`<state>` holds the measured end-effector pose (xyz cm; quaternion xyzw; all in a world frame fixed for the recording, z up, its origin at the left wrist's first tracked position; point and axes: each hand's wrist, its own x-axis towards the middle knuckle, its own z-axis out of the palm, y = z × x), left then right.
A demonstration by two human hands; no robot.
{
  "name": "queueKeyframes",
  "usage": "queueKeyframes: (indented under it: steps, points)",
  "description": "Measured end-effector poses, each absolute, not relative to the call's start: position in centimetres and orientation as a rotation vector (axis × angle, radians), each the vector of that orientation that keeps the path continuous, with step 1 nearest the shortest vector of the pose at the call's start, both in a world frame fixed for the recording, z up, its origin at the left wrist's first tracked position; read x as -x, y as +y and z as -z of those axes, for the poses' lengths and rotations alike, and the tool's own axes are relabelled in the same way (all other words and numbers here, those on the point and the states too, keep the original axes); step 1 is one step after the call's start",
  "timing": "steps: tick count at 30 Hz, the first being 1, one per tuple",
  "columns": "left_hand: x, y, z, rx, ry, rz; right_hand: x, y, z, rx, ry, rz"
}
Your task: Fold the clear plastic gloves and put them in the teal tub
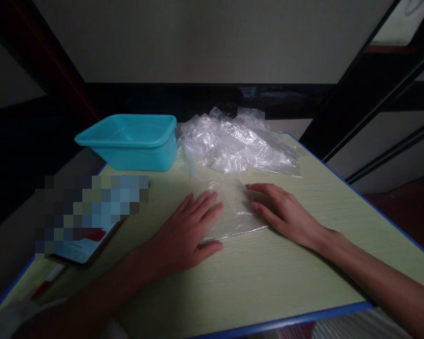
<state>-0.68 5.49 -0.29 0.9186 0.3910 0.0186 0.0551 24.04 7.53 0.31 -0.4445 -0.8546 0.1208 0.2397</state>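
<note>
A flat clear plastic bag (235, 212) lies in the middle of the pale green table (268, 282). My left hand (187, 233) rests flat on the bag's left part, fingers stretched out and together. My right hand (286, 214) lies flat on the bag's right edge, fingers extended toward the left. Neither hand grips anything. Behind the bag sits a crumpled heap of clear plastic bags (236, 143).
A turquoise plastic tub (130, 141) stands at the back left of the table. A phone or tablet (81, 245) lies at the left edge, partly blurred out, with a red-and-white pen (47, 281) in front of it. The table has a blue rim.
</note>
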Motion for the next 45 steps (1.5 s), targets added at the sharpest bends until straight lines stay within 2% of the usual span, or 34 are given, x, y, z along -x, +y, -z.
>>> queueKeyframes:
  steps: [8,15,19,23,32,45]
  points:
    - [0.6,5.8,0.6,-2.743,1.238,-0.065,-24.0,7.6,-0.4,1.159,-2.383,-0.277]
    - [0.7,6.3,0.7,-2.776,1.204,-0.072,-23.8,7.0,-0.8,0.611,-2.733,-0.094]
    - [0.6,6.1,0.7,-2.807,1.097,0.002,-23.9,6.7,-0.7,0.475,-2.752,-0.034]
    - [0.2,5.2,0.5,-2.820,0.965,0.002,-24.2,6.8,-0.8,0.565,-2.729,-0.066]
    - [-0.3,4.5,0.3,-2.787,0.830,-0.019,-23.5,7.4,-0.3,0.776,-2.753,-0.459]
    - [-0.3,4.5,0.3,-2.778,0.843,-0.055,-23.4,7.9,0.3,0.907,-2.667,-0.431]
